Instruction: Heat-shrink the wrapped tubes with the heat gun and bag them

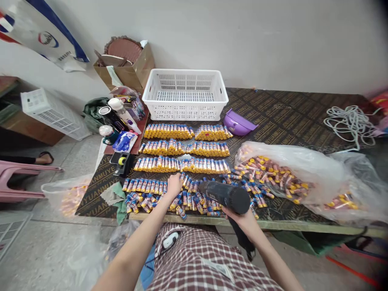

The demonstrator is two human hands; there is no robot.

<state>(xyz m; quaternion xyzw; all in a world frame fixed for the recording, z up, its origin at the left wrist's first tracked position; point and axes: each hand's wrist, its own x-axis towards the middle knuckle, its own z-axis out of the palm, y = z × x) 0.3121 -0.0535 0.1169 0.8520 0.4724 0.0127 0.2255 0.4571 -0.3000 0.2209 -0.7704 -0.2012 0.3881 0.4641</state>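
My right hand (242, 221) is wrapped around the handle of a black hair dryer (222, 196), its barrel held over the loose tubes and its cord end hanging down. My left hand (175, 185) has its fingers curled together at the right end of the front row of small tubes (145, 186). One blue-capped tube shows right by its fingertips, but what the fingers hold is mostly hidden. Loose small tubes (197, 202) with blue and yellow ends lie scattered along the table's front edge. Behind the hands, stacked tubes (160, 163) form several neat rows.
A white plastic basket (184, 111) and a purple bowl (239, 123) stand behind the rows. At right lies a clear bag (281, 169) of tubes, with white cord (351, 123) beyond. A tape dispenser (123, 161), green cloth (118, 200) and bottles (121, 111) are at left.
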